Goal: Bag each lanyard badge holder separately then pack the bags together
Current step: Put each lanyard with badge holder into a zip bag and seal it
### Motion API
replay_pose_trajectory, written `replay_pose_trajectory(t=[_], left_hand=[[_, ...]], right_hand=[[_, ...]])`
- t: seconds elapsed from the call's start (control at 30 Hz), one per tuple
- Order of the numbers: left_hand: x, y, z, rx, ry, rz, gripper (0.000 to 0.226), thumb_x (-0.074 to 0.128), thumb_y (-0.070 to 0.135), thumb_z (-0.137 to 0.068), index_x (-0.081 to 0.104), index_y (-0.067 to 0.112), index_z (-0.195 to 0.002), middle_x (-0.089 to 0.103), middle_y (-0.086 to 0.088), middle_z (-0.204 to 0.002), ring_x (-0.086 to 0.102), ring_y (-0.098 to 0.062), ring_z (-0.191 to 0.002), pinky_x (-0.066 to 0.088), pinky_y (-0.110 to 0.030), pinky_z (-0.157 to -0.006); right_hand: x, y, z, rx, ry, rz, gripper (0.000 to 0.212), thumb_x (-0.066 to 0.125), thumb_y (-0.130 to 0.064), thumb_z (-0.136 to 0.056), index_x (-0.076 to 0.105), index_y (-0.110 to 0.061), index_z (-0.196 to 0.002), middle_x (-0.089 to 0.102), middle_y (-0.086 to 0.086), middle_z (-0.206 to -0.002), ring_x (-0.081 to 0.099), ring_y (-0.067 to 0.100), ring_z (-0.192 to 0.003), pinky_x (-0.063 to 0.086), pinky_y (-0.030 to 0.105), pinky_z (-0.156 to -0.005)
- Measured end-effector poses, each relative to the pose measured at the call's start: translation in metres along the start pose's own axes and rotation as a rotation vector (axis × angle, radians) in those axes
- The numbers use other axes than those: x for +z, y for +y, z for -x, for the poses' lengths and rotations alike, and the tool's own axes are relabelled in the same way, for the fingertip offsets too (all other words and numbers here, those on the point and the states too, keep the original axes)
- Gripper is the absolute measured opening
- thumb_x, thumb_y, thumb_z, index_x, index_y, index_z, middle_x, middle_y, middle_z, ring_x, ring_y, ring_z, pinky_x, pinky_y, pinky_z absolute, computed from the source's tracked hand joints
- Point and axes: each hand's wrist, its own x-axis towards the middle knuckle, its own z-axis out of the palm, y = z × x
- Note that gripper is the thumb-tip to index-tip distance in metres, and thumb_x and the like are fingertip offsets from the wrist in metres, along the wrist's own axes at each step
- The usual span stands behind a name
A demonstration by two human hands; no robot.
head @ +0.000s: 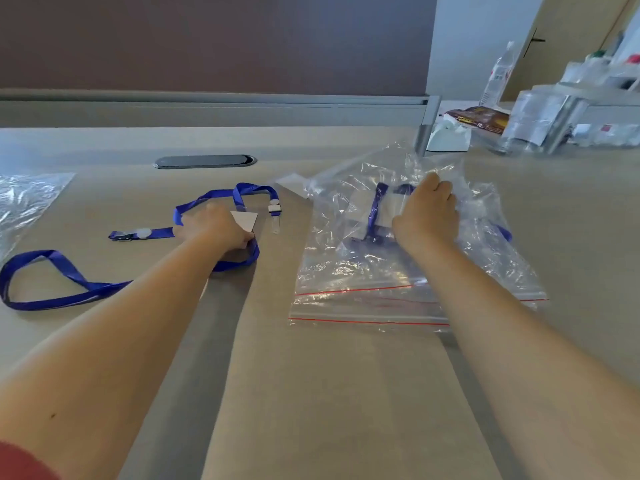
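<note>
Your left hand [216, 226] pinches the white card holder [245, 220] at 10 o'clock; lift it slowly so the blue lanyard strap [207, 197] follows, while your right hand [427, 211], fingers flat, presses the clear zip bag [398, 271].

Grey cable grommet [205, 161], water bottle [498, 76] (blurred), brown packet [479, 119]

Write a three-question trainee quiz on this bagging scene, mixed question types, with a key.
1. True or false: the right hand rests on the clear zip bags, which already hold a blue lanyard.
2. What does the left hand hold? A) bottle B) white badge card C) tape dispenser
3. Fill in: the loose blue lanyards lie on the ___ .

Key: 1 true; 2 B; 3 desk
</note>
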Motion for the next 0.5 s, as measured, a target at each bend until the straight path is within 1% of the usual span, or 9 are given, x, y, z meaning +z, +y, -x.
replay_pose_trajectory(t=[0.07,0.1,0.2,0.27,0.33,0.37,0.43,0.47,0.5], left_hand=[[0.000,0.001,-0.001,-0.030,0.011,-0.004,0.046,0.065,0.046,-0.075,0.051,0.009,-0.099,0.059,-0.009,-0.092,0.054,-0.030,-0.098,0.043,-0.036,-0.081],[0.000,0.001,-0.001,-0.045,0.008,-0.003,0.050,0.066,0.047,-0.074,0.050,0.009,-0.102,0.059,-0.010,-0.098,0.053,-0.031,-0.104,0.042,-0.037,-0.086],[-0.003,-0.001,-0.001,-0.078,0.021,0.051,0.062,0.068,0.043,-0.074,0.048,0.004,-0.118,0.057,-0.016,-0.115,0.052,-0.033,-0.108,0.046,-0.041,-0.094],[-0.007,-0.002,0.000,-0.037,0.061,0.189,0.050,0.065,0.027,-0.082,0.046,-0.001,-0.120,0.055,-0.019,-0.113,0.054,-0.030,-0.097,0.048,-0.036,-0.084],[-0.012,-0.005,0.001,0.017,0.104,0.337,0.032,0.056,0.009,-0.088,0.047,-0.004,-0.116,0.051,-0.019,-0.102,0.049,-0.025,-0.086,0.040,-0.029,-0.074],[-0.016,-0.008,0.002,0.040,0.125,0.400,0.025,0.053,0.004,-0.089,0.050,-0.002,-0.112,0.050,-0.019,-0.101,0.049,-0.025,-0.087,0.038,-0.029,-0.073],[-0.023,-0.016,0.000,0.076,0.160,0.526,0.017,0.050,-0.001,-0.088,0.055,0.001,-0.104,0.053,-0.019,-0.105,0.053,-0.029,-0.100,0.039,-0.031,-0.076],[-0.028,-0.019,-0.001,0.097,0.155,0.591,0.020,0.050,-0.002,-0.088,0.057,0.001,-0.107,0.054,-0.016,-0.103,0.053,-0.028,-0.102,0.040,-0.032,-0.078],[-0.033,-0.022,-0.004,0.109,0.150,0.648,0.020,0.049,-0.002,-0.088,0.060,0.001,-0.105,0.054,-0.012,-0.095,0.051,-0.026,-0.096,0.040,-0.032,-0.075]], right_hand=[[0.002,0.001,0.002,-0.079,0.047,0.204,0.056,0.055,-0.010,-0.086,0.025,0.000,-0.133,0.031,0.020,-0.139,0.033,0.035,-0.125,0.032,0.041,-0.100],[0.001,-0.001,0.004,-0.117,0.058,0.246,0.053,0.053,-0.009,-0.086,0.028,-0.001,-0.132,0.030,0.019,-0.139,0.032,0.035,-0.125,0.030,0.041,-0.101],[0.003,-0.010,0.011,-0.271,0.065,0.248,0.041,0.042,-0.003,-0.088,0.036,-0.003,-0.129,0.032,0.018,-0.138,0.031,0.034,-0.124,0.026,0.040,-0.103],[0.005,-0.020,0.013,-0.381,0.044,0.239,0.037,0.038,-0.002,-0.089,0.043,-0.004,-0.125,0.041,0.016,-0.131,0.035,0.033,-0.121,0.029,0.038,-0.099],[0.012,-0.034,0.015,-0.466,-0.004,0.210,0.033,0.038,-0.001,-0.089,0.051,-0.005,-0.119,0.050,0.015,-0.125,0.042,0.031,-0.116,0.033,0.037,-0.095],[0.016,-0.043,0.017,-0.499,-0.030,0.186,0.030,0.038,-0.001,-0.088,0.055,-0.004,-0.114,0.055,0.015,-0.120,0.045,0.031,-0.113,0.036,0.036,-0.091],[0.025,-0.061,0.021,-0.534,-0.082,0.118,0.026,0.039,0.001,-0.088,0.060,-0.001,-0.104,0.060,0.016,-0.108,0.051,0.032,-0.106,0.039,0.034,-0.081],[0.030,-0.070,0.022,-0.540,-0.117,0.090,0.025,0.040,0.001,-0.088,0.061,-0.001,-0.101,0.061,0.016,-0.102,0.053,0.032,-0.103,0.041,0.033,-0.078],[0.036,-0.079,0.022,-0.531,-0.154,0.073,0.022,0.041,0.002,-0.088,0.062,0.000,-0.095,0.060,0.014,-0.094,0.053,0.031,-0.097,0.042,0.033,-0.076]])
